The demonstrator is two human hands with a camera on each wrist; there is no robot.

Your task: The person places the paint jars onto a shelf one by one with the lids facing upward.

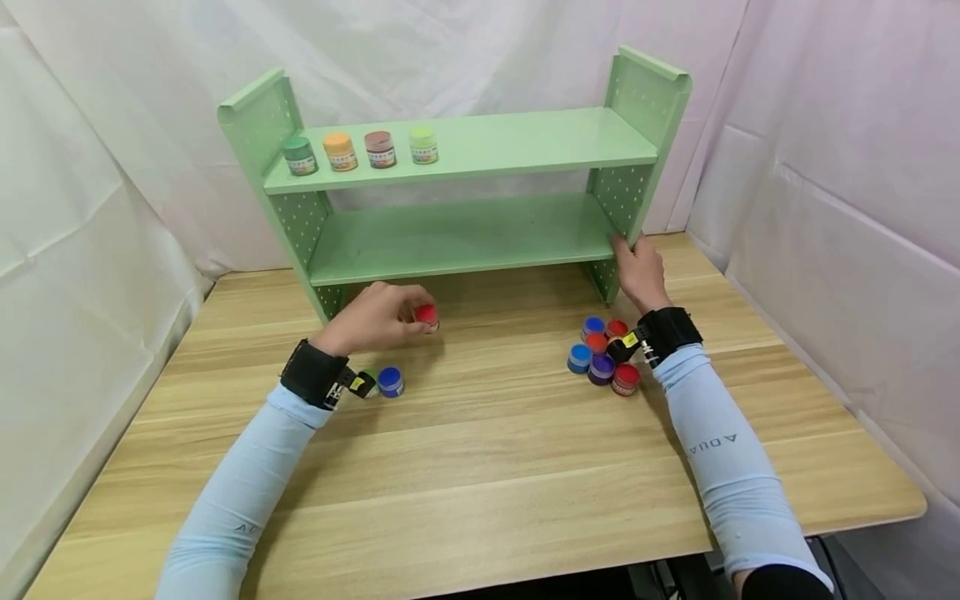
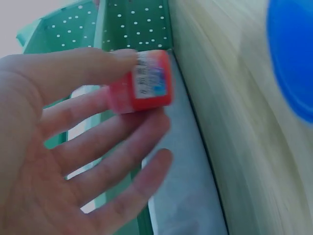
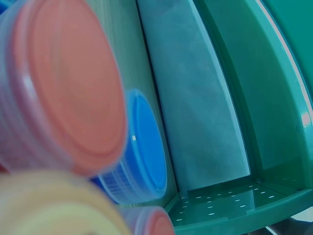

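Note:
My left hand (image 1: pixel 381 317) pinches a small red paint jar (image 1: pixel 427 314) between thumb and fingers, just in front of the shelf's lower left. In the left wrist view the red jar (image 2: pixel 152 81) is tilted, its printed label showing, with the other fingers spread below it. My right hand (image 1: pixel 642 273) grips the right side panel of the green two-tier shelf (image 1: pixel 465 237) near the lower board. A blue-lidded jar (image 1: pixel 391 381) stands on the table by my left wrist, beside a green one (image 1: pixel 371 384) partly hidden by the wrist camera.
On the upper board stand a dark green jar (image 1: pixel 300 156), an orange jar (image 1: pixel 340 152), a brown jar (image 1: pixel 380 149) and a light green jar (image 1: pixel 423 145). Several red, blue and purple jars (image 1: pixel 602 368) cluster beside my right wrist on the wooden table (image 1: pixel 480 467). White cloth (image 1: pixel 840 208) surrounds the table.

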